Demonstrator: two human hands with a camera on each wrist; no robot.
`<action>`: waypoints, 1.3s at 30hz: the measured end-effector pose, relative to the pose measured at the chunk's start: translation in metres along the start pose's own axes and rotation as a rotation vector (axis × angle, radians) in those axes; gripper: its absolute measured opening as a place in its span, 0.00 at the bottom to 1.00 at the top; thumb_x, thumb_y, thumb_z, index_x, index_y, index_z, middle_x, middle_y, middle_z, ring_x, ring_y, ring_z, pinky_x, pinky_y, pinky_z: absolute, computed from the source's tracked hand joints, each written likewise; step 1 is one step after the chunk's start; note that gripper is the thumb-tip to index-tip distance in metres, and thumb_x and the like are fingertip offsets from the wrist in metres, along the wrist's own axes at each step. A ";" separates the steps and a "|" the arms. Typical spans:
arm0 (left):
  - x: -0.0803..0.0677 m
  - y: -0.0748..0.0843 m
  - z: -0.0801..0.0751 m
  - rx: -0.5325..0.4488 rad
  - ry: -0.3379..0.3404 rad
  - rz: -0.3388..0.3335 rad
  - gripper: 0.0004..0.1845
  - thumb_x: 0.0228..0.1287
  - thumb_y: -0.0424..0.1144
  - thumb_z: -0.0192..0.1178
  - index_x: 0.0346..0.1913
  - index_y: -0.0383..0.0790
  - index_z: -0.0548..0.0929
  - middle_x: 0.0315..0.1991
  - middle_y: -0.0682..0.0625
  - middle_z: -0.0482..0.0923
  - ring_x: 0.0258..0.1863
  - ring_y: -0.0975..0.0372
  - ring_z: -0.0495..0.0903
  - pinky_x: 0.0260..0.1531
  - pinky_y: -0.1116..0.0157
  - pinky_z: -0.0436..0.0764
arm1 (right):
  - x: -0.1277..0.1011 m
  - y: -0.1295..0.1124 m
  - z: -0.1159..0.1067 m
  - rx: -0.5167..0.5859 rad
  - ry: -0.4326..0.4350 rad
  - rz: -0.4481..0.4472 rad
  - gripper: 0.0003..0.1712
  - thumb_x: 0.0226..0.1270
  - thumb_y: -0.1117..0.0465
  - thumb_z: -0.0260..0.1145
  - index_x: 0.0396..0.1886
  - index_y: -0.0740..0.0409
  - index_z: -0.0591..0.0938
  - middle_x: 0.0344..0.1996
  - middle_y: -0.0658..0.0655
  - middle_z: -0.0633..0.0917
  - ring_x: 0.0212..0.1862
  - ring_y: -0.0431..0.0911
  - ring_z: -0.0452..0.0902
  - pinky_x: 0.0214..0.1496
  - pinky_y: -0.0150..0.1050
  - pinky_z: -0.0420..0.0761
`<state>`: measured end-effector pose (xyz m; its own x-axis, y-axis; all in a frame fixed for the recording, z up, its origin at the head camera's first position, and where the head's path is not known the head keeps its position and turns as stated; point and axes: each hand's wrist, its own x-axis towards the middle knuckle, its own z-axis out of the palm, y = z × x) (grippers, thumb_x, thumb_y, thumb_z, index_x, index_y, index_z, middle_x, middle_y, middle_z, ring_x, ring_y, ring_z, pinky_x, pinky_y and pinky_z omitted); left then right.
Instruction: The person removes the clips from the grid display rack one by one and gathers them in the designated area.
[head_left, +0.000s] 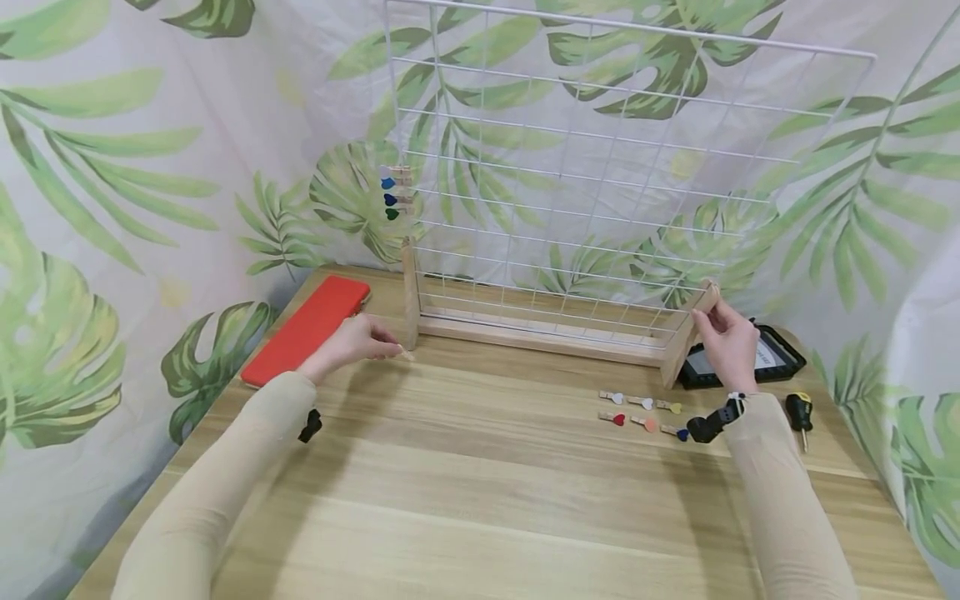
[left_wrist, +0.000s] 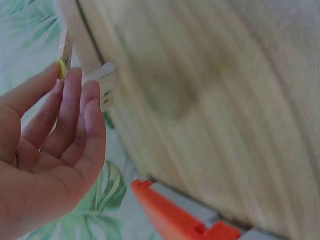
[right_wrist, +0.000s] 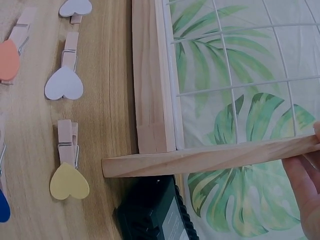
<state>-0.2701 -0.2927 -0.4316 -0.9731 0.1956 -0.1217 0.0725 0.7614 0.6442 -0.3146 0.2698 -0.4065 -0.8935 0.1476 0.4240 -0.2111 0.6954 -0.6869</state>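
My left hand pinches a small wooden clothespin with a yellow heart, between thumb and fingertips. It hovers over the table just left of the rack's left wooden post. My right hand grips the top of the right wooden post with thumb and fingers. Between the posts stands a white wire grid on a wooden base bar. Several heart clothespins are clipped to the grid's left edge. More lie in two rows on the table, one with a yellow heart.
A red case lies at the table's left edge. Behind my right hand sits a black tray-like box, with a screwdriver nearer me. Leaf-patterned cloth hangs around the table.
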 end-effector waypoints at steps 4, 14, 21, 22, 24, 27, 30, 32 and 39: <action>0.005 -0.003 0.015 0.033 0.062 0.055 0.08 0.60 0.36 0.68 0.35 0.32 0.90 0.32 0.40 0.89 0.30 0.57 0.83 0.31 0.68 0.77 | 0.000 0.000 0.001 -0.006 -0.004 -0.001 0.24 0.73 0.53 0.61 0.64 0.59 0.79 0.55 0.64 0.85 0.57 0.53 0.83 0.43 0.11 0.70; 0.011 -0.002 0.040 0.070 0.131 0.006 0.10 0.59 0.39 0.69 0.36 0.35 0.91 0.30 0.45 0.89 0.23 0.67 0.74 0.28 0.70 0.72 | -0.002 -0.001 -0.002 0.007 -0.009 0.012 0.25 0.73 0.53 0.62 0.65 0.58 0.78 0.55 0.65 0.84 0.53 0.37 0.82 0.42 0.10 0.70; 0.010 0.004 0.042 0.085 0.109 -0.005 0.09 0.58 0.39 0.70 0.36 0.35 0.91 0.30 0.43 0.89 0.22 0.65 0.75 0.27 0.70 0.71 | -0.002 0.000 -0.001 0.034 -0.001 -0.003 0.23 0.72 0.55 0.63 0.63 0.59 0.79 0.54 0.66 0.85 0.44 0.17 0.73 0.42 0.10 0.70; 0.010 0.004 0.043 0.095 0.110 -0.003 0.09 0.58 0.39 0.70 0.36 0.36 0.91 0.31 0.43 0.90 0.24 0.64 0.76 0.28 0.69 0.72 | -0.002 0.000 -0.001 0.038 0.000 -0.006 0.23 0.72 0.55 0.63 0.62 0.59 0.80 0.54 0.66 0.85 0.42 0.15 0.72 0.42 0.10 0.69; 0.010 0.005 0.043 0.109 0.113 -0.002 0.09 0.57 0.40 0.71 0.36 0.37 0.91 0.34 0.43 0.90 0.27 0.62 0.79 0.31 0.68 0.73 | -0.001 0.000 0.000 0.040 0.000 -0.008 0.23 0.72 0.55 0.63 0.62 0.60 0.80 0.54 0.66 0.85 0.41 0.14 0.70 0.42 0.10 0.69; 0.010 0.006 0.044 0.124 0.126 -0.005 0.08 0.57 0.40 0.71 0.35 0.38 0.91 0.35 0.43 0.90 0.33 0.57 0.83 0.36 0.63 0.74 | -0.001 0.001 0.000 0.034 -0.004 -0.005 0.24 0.72 0.54 0.63 0.63 0.59 0.79 0.54 0.65 0.85 0.42 0.14 0.70 0.42 0.10 0.70; 0.009 0.007 0.045 0.131 0.138 -0.009 0.07 0.56 0.40 0.72 0.34 0.39 0.91 0.36 0.44 0.90 0.37 0.53 0.84 0.41 0.59 0.74 | -0.001 0.002 0.001 0.031 -0.003 -0.001 0.24 0.72 0.54 0.63 0.64 0.58 0.79 0.55 0.65 0.85 0.42 0.15 0.70 0.42 0.10 0.70; 0.009 0.007 0.045 0.133 0.144 -0.010 0.07 0.56 0.40 0.72 0.34 0.39 0.92 0.35 0.44 0.90 0.38 0.52 0.85 0.43 0.56 0.74 | -0.001 0.002 0.001 0.028 -0.002 0.000 0.24 0.72 0.54 0.63 0.64 0.57 0.79 0.55 0.65 0.85 0.42 0.15 0.71 0.42 0.10 0.69; 0.009 0.008 0.045 0.132 0.146 -0.017 0.07 0.54 0.40 0.73 0.33 0.39 0.92 0.35 0.45 0.90 0.36 0.54 0.84 0.44 0.55 0.73 | -0.001 0.001 0.000 0.003 -0.008 0.017 0.25 0.73 0.53 0.62 0.66 0.56 0.77 0.56 0.63 0.84 0.52 0.34 0.82 0.44 0.11 0.71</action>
<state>-0.2690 -0.2574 -0.4615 -0.9952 0.0972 -0.0144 0.0743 0.8403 0.5369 -0.3134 0.2707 -0.4077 -0.9002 0.1534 0.4076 -0.1974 0.6906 -0.6958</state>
